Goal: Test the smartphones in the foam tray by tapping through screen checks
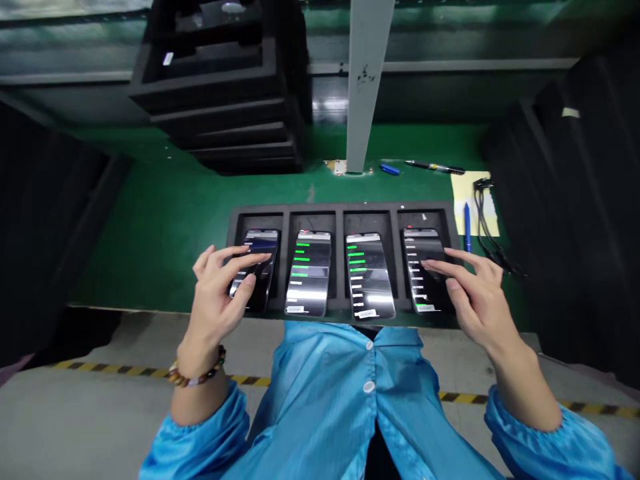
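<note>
A black foam tray (341, 267) with a row of compartments lies along the front of the green bench, a smartphone in each. Over the leftmost smartphone (263, 283) is my left hand (217, 290), fingers spread, a fingertip at its lit screen. My right hand (477, 293) is at the rightmost smartphone (425, 273), its index finger stretched to the dark screen and its other fingers apart. Between them, the second smartphone (309, 293) and the third smartphone (371, 287) show lists with green and white lines. Neither hand grips anything.
Black foam trays (225, 113) are stacked at the back left. A grey post (367, 87) rises behind the tray. Toward the right lie a black pen (434, 167), a blue pen (467, 227), yellow paper (457, 190) and a black cable (483, 220). Dark stacks flank both sides.
</note>
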Action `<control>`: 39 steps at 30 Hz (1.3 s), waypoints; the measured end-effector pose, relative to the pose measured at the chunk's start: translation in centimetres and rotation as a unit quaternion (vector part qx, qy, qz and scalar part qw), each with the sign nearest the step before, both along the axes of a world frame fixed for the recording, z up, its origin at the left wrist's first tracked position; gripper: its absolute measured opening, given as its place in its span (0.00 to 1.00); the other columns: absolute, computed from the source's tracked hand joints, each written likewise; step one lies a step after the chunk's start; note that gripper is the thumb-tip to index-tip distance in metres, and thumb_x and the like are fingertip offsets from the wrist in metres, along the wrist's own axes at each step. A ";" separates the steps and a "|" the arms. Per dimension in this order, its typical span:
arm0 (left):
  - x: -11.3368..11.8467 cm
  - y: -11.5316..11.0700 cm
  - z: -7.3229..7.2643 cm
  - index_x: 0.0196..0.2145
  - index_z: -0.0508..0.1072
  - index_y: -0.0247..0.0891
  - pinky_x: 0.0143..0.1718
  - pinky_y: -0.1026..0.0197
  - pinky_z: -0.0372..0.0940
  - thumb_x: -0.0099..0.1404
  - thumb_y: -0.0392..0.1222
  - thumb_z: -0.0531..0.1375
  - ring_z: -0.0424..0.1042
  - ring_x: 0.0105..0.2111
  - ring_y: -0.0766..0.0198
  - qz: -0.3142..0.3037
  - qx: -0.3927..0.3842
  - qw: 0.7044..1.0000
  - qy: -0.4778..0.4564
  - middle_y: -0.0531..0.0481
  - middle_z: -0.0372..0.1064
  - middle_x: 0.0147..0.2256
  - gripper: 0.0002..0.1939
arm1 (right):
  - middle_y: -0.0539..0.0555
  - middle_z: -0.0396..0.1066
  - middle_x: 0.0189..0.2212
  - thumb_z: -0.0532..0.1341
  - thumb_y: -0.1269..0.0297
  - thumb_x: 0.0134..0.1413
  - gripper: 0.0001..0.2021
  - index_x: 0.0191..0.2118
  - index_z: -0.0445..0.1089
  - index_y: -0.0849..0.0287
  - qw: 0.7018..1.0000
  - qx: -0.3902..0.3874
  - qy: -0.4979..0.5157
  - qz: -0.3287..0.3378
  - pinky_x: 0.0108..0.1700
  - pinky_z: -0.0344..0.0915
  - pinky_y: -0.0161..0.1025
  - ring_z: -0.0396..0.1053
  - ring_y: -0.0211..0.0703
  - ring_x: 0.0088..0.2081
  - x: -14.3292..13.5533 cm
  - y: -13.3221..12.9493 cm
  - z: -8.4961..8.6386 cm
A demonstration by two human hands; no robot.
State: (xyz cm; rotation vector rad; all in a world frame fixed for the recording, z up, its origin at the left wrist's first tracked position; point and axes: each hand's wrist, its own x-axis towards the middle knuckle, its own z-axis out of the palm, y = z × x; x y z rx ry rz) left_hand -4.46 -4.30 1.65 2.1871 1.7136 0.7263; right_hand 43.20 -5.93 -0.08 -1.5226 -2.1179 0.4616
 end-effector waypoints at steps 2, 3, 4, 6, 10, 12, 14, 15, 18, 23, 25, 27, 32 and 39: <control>0.0 -0.3 -0.1 0.58 0.80 0.49 0.78 0.35 0.44 0.80 0.47 0.57 0.72 0.64 0.49 -0.004 -0.004 1.000 -0.002 0.46 0.79 0.57 0.16 | 0.56 0.78 0.59 0.54 0.65 0.77 0.19 0.64 0.74 0.47 0.998 -0.003 0.010 0.055 0.67 0.56 0.60 0.67 0.58 0.69 -1.4 0.0 0.7; 0.2 -0.4 -0.2 0.58 0.81 0.49 0.78 0.35 0.44 0.80 0.47 0.57 0.72 0.64 0.49 -0.007 -0.005 1.000 -0.004 0.46 0.80 0.56 0.16 | 0.56 0.78 0.60 0.54 0.66 0.77 0.19 0.65 0.74 0.47 0.996 -0.013 0.014 0.090 0.67 0.56 0.60 0.67 0.57 0.70 -2.2 0.0 0.9; 0.4 -0.4 -0.2 0.57 0.81 0.49 0.78 0.36 0.45 0.79 0.47 0.57 0.72 0.64 0.49 -0.014 -0.006 1.000 -0.006 0.47 0.80 0.56 0.16 | 0.56 0.78 0.61 0.54 0.66 0.77 0.19 0.65 0.74 0.47 0.992 -0.025 0.015 0.123 0.68 0.55 0.59 0.66 0.56 0.70 -3.0 0.0 1.0; 1.0 -0.5 -0.3 0.57 0.82 0.49 0.77 0.36 0.46 0.78 0.46 0.57 0.73 0.64 0.49 -0.040 -0.011 0.999 -0.010 0.47 0.80 0.55 0.16 | 0.57 0.77 0.62 0.54 0.66 0.77 0.20 0.66 0.73 0.48 0.986 -0.047 0.009 0.159 0.69 0.54 0.60 0.65 0.56 0.71 -4.4 0.3 1.0; 2.6 -0.5 -0.3 0.56 0.82 0.47 0.76 0.38 0.48 0.77 0.44 0.56 0.73 0.63 0.50 -0.105 -0.031 0.994 -0.011 0.46 0.80 0.53 0.17 | 0.59 0.77 0.62 0.52 0.65 0.78 0.20 0.66 0.72 0.51 0.990 -0.060 -0.012 0.129 0.67 0.55 0.62 0.64 0.58 0.72 -5.8 1.4 0.5; 3.0 -0.4 -0.2 0.56 0.82 0.46 0.75 0.38 0.48 0.77 0.44 0.56 0.73 0.62 0.50 -0.111 -0.031 0.993 -0.012 0.46 0.80 0.53 0.18 | 0.60 0.77 0.63 0.51 0.64 0.78 0.20 0.66 0.72 0.50 0.991 -0.061 -0.017 0.117 0.67 0.55 0.63 0.64 0.59 0.72 -5.9 1.7 0.5; 2.9 -0.5 -0.1 0.56 0.82 0.46 0.75 0.38 0.48 0.77 0.44 0.56 0.74 0.62 0.50 -0.100 -0.023 0.995 -0.017 0.46 0.80 0.53 0.18 | 0.60 0.76 0.63 0.52 0.64 0.78 0.20 0.66 0.72 0.50 0.991 -0.059 -0.010 0.120 0.67 0.56 0.62 0.64 0.58 0.72 -5.7 1.6 0.6; 2.8 -0.5 -0.1 0.56 0.83 0.46 0.75 0.38 0.49 0.77 0.44 0.56 0.74 0.62 0.50 -0.092 -0.020 0.995 -0.020 0.46 0.80 0.52 0.18 | 0.59 0.76 0.64 0.52 0.64 0.78 0.20 0.67 0.72 0.49 0.990 -0.057 -0.004 0.126 0.67 0.55 0.62 0.64 0.58 0.72 -5.6 1.4 0.7; 2.2 -0.7 -0.1 0.56 0.83 0.47 0.76 0.37 0.49 0.76 0.44 0.57 0.73 0.62 0.49 -0.082 -0.017 0.996 -0.027 0.47 0.81 0.52 0.17 | 0.56 0.77 0.63 0.54 0.66 0.77 0.20 0.67 0.71 0.47 0.985 -0.054 0.017 0.164 0.69 0.54 0.62 0.65 0.56 0.71 -5.4 0.4 1.0; 2.4 -0.7 -0.2 0.54 0.83 0.46 0.75 0.37 0.50 0.76 0.44 0.56 0.74 0.62 0.49 -0.089 -0.027 0.995 -0.025 0.46 0.81 0.52 0.18 | 0.57 0.78 0.63 0.53 0.64 0.77 0.21 0.67 0.71 0.47 0.986 -0.068 0.001 0.151 0.69 0.55 0.63 0.66 0.58 0.71 -6.0 -0.1 0.7; 2.9 -0.7 -0.2 0.54 0.83 0.46 0.75 0.37 0.49 0.76 0.44 0.56 0.74 0.62 0.49 -0.095 -0.029 0.995 -0.026 0.46 0.81 0.52 0.18 | 0.58 0.78 0.63 0.52 0.63 0.77 0.21 0.68 0.70 0.49 0.991 -0.067 -0.011 0.119 0.68 0.55 0.64 0.66 0.60 0.71 -6.4 0.3 0.5; 3.3 -0.7 -0.2 0.54 0.83 0.45 0.75 0.38 0.49 0.75 0.43 0.56 0.74 0.62 0.49 -0.102 -0.029 0.994 -0.030 0.47 0.82 0.51 0.18 | 0.58 0.78 0.62 0.52 0.63 0.77 0.21 0.68 0.70 0.49 0.992 -0.069 -0.018 0.103 0.67 0.56 0.64 0.65 0.60 0.72 -6.7 0.7 0.5; 3.4 -0.9 -0.2 0.55 0.83 0.46 0.76 0.38 0.48 0.76 0.42 0.56 0.74 0.62 0.50 -0.103 -0.026 0.994 -0.036 0.47 0.82 0.50 0.18 | 0.58 0.77 0.63 0.52 0.65 0.76 0.22 0.69 0.70 0.48 0.993 -0.045 -0.010 0.111 0.68 0.55 0.62 0.66 0.59 0.71 -6.6 0.5 0.8; 2.5 -1.1 -0.2 0.54 0.84 0.46 0.76 0.37 0.50 0.75 0.43 0.56 0.74 0.61 0.49 -0.082 -0.023 0.996 -0.031 0.46 0.82 0.51 0.18 | 0.55 0.80 0.60 0.55 0.68 0.73 0.23 0.67 0.71 0.46 0.987 -0.022 0.003 0.162 0.68 0.55 0.62 0.68 0.59 0.70 -6.0 -0.8 0.5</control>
